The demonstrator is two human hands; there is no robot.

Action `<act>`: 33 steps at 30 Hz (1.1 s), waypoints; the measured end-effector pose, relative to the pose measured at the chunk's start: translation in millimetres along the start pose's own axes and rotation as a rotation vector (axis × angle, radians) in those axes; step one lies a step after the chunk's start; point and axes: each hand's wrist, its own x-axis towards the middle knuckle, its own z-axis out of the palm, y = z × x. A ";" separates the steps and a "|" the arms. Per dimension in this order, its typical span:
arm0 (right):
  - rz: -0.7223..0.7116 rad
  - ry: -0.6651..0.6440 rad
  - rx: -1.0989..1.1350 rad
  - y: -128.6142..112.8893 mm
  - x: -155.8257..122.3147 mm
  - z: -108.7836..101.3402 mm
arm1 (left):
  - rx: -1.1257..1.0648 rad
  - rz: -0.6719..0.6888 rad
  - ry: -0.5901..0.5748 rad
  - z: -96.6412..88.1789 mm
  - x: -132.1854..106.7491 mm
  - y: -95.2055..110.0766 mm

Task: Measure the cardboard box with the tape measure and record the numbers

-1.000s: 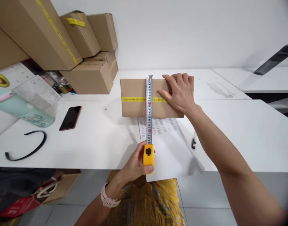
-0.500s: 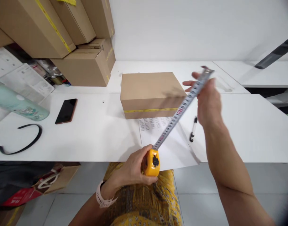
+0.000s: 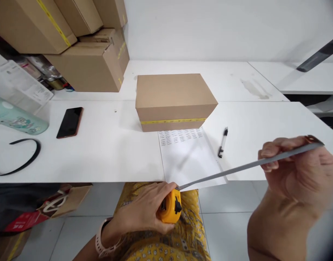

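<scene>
A yellow tape measure (image 3: 170,207) is in my left hand (image 3: 143,208), low over my lap in front of the table edge, with my fingers and thumb wrapped round its case. Its grey metal blade (image 3: 226,173) is pulled out to the right, seen nearly edge-on. At the far end of the blade is my right hand (image 3: 294,170), fingers curled and closed on it near the hook. A closed cardboard box (image 3: 177,90) with yellow tape along its front lies on the white table, overlapping a sheet of paper (image 3: 192,161) with rows of small writing.
A black-capped pen (image 3: 223,142) lies right of the paper. To the left are a phone (image 3: 70,122), a black curved band (image 3: 27,166) and a mint green bottle (image 3: 19,117). Stacked cartons (image 3: 86,67) stand at the back left; a paper bag (image 3: 74,203) is below the table.
My right hand has swung right and down, bringing the blade from a steep slant to a flatter one. Its fingers have curled in. My left hand has lowered slightly with the tape measure.
</scene>
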 end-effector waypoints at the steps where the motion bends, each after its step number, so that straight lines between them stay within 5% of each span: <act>1: 0.003 0.023 -0.006 2.3 -6.3 -3.3 | 0.003 -0.014 -0.017 0.3 -2.1 -0.1; 5: 0.012 0.016 0.025 24.7 -35.0 -5.3 | -0.030 -0.073 0.025 2.3 -8.6 -1.7; 9: 0.010 -0.216 0.079 50.0 -72.4 22.2 | -0.155 -0.137 0.167 6.1 -11.5 -3.1; 14: 0.018 -0.480 0.040 53.6 -96.9 62.0 | -0.124 -0.081 0.280 4.2 -15.3 -1.4; 17: 0.052 -0.460 -0.176 60.4 -78.3 53.1 | -0.017 -0.072 0.370 -7.9 -17.8 -2.3; 20: 0.127 -0.073 -0.593 80.7 -36.0 25.8 | 0.162 -0.108 0.554 -28.2 -16.6 -10.5; 22: 0.180 0.043 -0.909 96.7 -3.7 9.8 | 0.324 -0.181 0.669 -44.2 -13.2 -20.0; 28: 0.243 -0.186 -1.262 125.2 51.2 5.7 | 0.781 -0.470 0.735 -87.7 0.1 -47.4; 33: 0.191 -0.179 -1.042 131.3 53.7 0.9 | 0.929 -0.360 0.798 -101.0 7.8 -52.8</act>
